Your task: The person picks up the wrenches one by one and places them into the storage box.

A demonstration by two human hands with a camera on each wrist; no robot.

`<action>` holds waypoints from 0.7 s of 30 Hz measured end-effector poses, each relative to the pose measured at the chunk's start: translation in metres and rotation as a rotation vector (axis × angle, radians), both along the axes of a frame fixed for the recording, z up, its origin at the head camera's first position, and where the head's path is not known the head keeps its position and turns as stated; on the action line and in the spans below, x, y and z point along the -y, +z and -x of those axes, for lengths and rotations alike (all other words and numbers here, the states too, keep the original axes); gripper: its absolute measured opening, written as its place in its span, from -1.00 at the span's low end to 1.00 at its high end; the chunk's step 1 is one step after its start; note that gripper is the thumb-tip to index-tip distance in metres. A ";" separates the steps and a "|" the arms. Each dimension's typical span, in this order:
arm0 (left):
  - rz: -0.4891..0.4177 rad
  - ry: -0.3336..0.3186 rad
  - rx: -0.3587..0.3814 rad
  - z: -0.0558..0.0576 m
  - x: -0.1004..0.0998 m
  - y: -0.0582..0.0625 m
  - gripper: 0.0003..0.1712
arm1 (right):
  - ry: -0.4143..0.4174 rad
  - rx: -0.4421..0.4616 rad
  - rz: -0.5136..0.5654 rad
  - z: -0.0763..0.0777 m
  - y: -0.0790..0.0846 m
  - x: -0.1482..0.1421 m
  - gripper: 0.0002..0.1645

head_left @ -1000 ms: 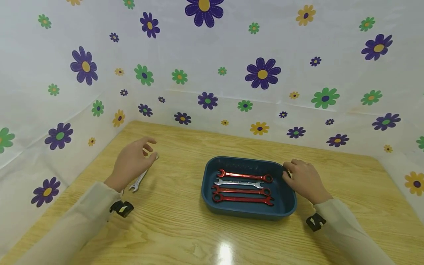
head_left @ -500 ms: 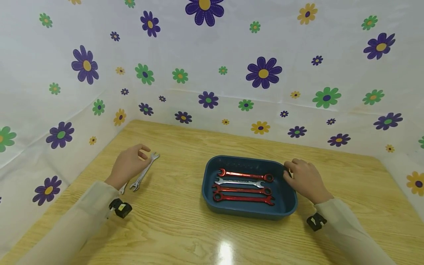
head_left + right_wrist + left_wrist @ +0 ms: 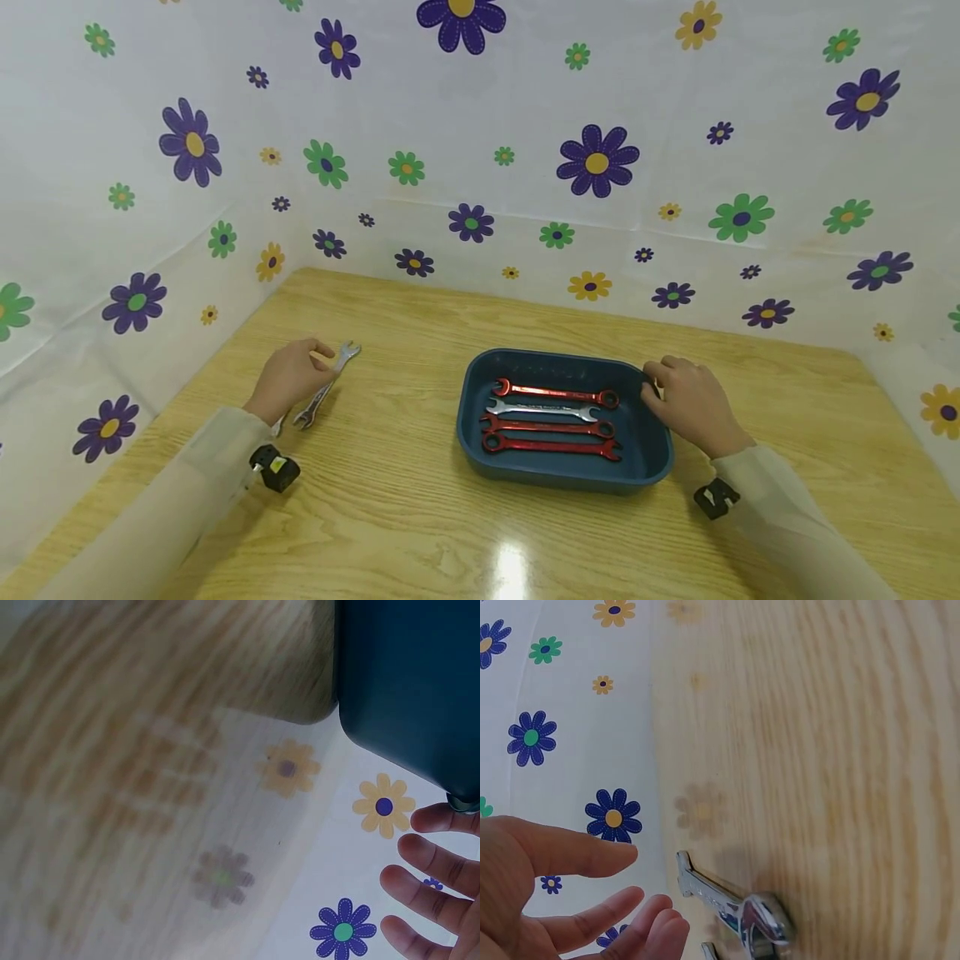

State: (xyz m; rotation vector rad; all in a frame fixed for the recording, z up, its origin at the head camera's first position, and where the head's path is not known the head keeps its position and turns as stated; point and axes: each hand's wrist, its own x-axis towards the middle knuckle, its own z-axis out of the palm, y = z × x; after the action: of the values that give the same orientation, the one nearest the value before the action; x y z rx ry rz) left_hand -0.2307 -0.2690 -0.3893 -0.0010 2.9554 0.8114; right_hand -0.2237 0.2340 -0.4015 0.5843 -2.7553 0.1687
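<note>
On the left, my left hand [image 3: 288,375] hovers over a silver open-end wrench [image 3: 345,358] lying on the table. Its thumb and fingers are apart, with nothing between them in the left wrist view, where the wrench [image 3: 714,896] lies beyond the fingertips. The end of a second silver wrench [image 3: 279,425] pokes out from under that hand. My right hand [image 3: 693,404] holds the right end of a blue plastic bin [image 3: 555,479] at the rim; the thumb is hidden in the right wrist view. Inside lie three red wrenches [image 3: 551,447] and a silver one [image 3: 543,410], roughly parallel.
The wood-grain table [image 3: 405,517] is backed by a white sheet [image 3: 420,83] printed with flowers, which also rises along the left and right sides. A black wrist camera [image 3: 276,468] is strapped to the left sleeve, another [image 3: 716,497] to the right.
My left hand has come down and slightly toward me over the silver wrenches, uncovering more of the longer-showing one. The right hand and the bin have stayed in place.
</note>
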 end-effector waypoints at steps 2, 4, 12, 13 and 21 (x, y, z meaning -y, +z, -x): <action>0.005 0.009 0.021 0.002 0.002 -0.002 -0.56 | 0.002 -0.004 0.001 0.000 0.000 0.000 -0.90; 0.013 0.018 0.033 0.003 0.004 -0.004 -0.56 | 0.004 -0.005 0.001 0.000 0.001 0.000 -0.90; 0.040 0.022 0.032 0.005 0.010 -0.008 -0.57 | 0.000 0.008 0.003 -0.001 0.000 0.000 -0.89; 0.044 0.019 0.033 0.004 0.011 -0.009 -0.58 | -0.002 0.010 0.003 -0.001 0.000 0.001 -0.89; 0.041 0.009 0.069 0.000 0.010 -0.010 -0.58 | -0.005 0.000 -0.009 -0.003 0.000 0.001 -0.88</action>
State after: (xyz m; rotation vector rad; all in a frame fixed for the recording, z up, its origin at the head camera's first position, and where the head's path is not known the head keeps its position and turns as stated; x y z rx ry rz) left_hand -0.2310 -0.2793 -0.3991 -0.0445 2.9083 0.7361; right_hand -0.2205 0.2325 -0.4019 0.5797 -2.7587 0.1556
